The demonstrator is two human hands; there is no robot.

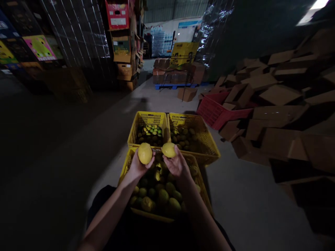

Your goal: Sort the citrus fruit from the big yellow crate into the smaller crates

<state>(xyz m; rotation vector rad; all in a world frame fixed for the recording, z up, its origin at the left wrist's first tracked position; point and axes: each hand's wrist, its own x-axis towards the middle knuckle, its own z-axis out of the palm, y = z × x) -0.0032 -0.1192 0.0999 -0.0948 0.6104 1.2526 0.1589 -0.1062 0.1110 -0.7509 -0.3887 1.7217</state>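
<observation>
A yellow lemon (144,153) rests in my left hand (141,167), with the fingers curled round its underside. My right hand (178,164) grips a second lemon (169,150), its pointed end turned to the left. Both hands are held above the near yellow crate (201,174), which contains many green and yellowish lemons (163,196). Beyond them, the far left yellow crate (132,134) has small green and yellow lemons (151,130) in it. The far right yellow crate (209,143) holds darker, shadowed fruit (183,136).
A heap of flattened cardboard boxes (280,115) lies at right around a red crate (216,109). Stacked cartons (123,48) stand at the back left. A blue pallet (174,86) bears boxes ahead. Grey floor (232,195) shows beside the crates.
</observation>
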